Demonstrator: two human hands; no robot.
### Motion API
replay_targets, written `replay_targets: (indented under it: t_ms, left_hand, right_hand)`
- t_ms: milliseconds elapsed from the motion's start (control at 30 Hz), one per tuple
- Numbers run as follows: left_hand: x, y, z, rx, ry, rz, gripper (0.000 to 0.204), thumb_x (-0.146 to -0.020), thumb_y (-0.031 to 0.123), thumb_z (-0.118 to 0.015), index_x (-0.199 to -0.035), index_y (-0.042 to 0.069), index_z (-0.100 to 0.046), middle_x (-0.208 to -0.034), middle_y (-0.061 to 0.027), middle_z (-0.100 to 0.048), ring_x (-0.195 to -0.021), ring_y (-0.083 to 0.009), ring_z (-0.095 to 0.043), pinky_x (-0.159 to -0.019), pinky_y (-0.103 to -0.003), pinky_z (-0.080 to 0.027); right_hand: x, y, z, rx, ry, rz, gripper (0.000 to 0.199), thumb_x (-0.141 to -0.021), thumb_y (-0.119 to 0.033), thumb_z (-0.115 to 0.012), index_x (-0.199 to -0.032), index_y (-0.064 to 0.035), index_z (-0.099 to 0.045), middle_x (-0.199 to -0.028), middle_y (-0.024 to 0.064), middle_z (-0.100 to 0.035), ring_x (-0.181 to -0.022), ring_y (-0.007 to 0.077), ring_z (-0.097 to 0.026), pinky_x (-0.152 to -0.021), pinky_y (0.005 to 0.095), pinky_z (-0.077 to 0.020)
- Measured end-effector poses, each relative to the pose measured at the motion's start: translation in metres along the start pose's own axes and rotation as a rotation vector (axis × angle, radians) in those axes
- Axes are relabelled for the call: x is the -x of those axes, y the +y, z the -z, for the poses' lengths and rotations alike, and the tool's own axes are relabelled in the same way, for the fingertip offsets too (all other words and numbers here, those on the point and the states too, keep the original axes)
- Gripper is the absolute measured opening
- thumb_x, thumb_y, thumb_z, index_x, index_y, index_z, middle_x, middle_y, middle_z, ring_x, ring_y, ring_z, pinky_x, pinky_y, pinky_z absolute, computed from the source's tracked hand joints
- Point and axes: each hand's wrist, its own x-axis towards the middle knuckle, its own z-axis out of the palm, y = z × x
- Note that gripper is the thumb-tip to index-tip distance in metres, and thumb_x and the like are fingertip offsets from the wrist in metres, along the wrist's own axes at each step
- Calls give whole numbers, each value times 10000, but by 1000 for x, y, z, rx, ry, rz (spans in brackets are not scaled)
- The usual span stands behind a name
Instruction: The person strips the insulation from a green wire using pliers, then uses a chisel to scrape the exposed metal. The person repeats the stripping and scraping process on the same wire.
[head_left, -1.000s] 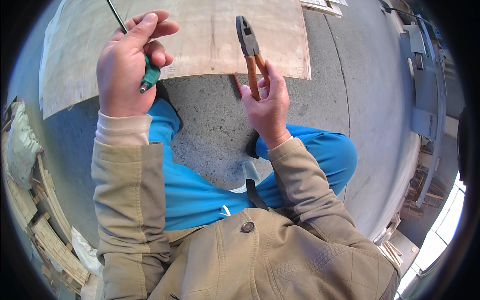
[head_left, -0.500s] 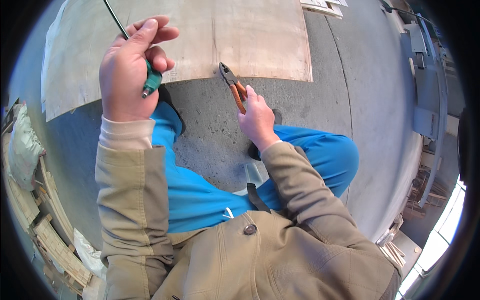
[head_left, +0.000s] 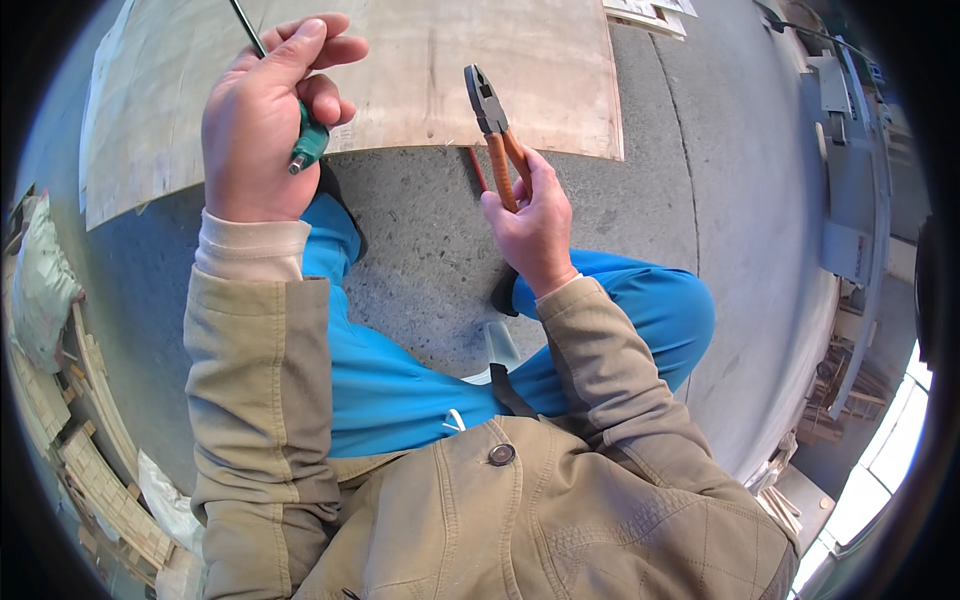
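Note:
My left hand [head_left: 260, 130] holds a screwdriver [head_left: 311, 138] with a green handle and a dark, thin shaft. The shaft slants up to the left past my thumb, and its upper end is cut off by the picture's edge. Combination pliers [head_left: 489, 112] with orange grips point upward from my right hand [head_left: 535, 222], their jaws in front of a plywood sheet [head_left: 390, 90]. My fingers wrap the lower ends of the grips. A thin red stick [head_left: 477, 168] shows between the sheet's edge and my right thumb; whether I hold it cannot be made out.
The sheet's near edge crosses above the grey concrete floor [head_left: 420, 270]. My blue-trousered knees are spread below it. Stacked wood pieces [head_left: 115, 490] and a pale sack [head_left: 45, 290] lie at the far left. Grey equipment [head_left: 848, 210] stands along the right.
My right hand has risen and moved slightly right, bringing the pliers more upright over the sheet. The red stick has come into sight. My left hand has shifted slightly up and right with the screwdriver.

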Motion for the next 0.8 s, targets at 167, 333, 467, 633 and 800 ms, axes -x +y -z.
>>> replay_targets:
  t_ms: [167,333,467,633,800]
  left_hand:
    - [-3,-4,0,-7,-5,-18,202,-1063,183,-626,-1126,9,-706,-1021,-123,-750,-594,-60,-570,-614,-251,-543]
    - [-5,-22,0,-158,19,-10,180,-1043,180,-669,-1106,17,-713,-989,-98,-747,-572,-50,-560,-589,-238,-522]
    - [-5,-66,-2,-263,65,105,159,-1037,150,-648,-1107,19,-704,-973,-89,-744,-556,-72,-563,-568,-246,-508]
    - [10,-162,-9,-189,198,386,145,-1044,110,-596,-1130,21,-671,-992,-120,-726,-562,-157,-591,-513,-312,-508]
    - [29,-236,-12,76,369,670,196,-1067,100,-539,-1247,75,-614,-1092,-89,-698,-735,-172,-594,-635,-362,-542]
  right_hand:
    - [5,-15,18,-429,39,-57,605,-833,-62,-777,-1382,45,-547,-953,63,-635,-806,123,-611,-715,304,-540]
    - [7,-14,39,-345,-183,-267,224,-907,-106,-681,-1092,-4,-605,-922,37,-656,-743,114,-608,-684,289,-518]
    - [27,-8,51,-631,-316,-559,245,-894,-82,-673,-1116,-12,-597,-888,15,-588,-730,104,-581,-648,274,-492]
    - [42,-10,71,-725,-317,-551,277,-887,-40,-676,-1149,-8,-591,-887,14,-571,-722,108,-563,-662,268,-484]
    - [45,-10,84,-828,-299,-622,305,-854,-11,-645,-1151,-7,-575,-843,17,-569,-695,108,-544,-634,260,-441]
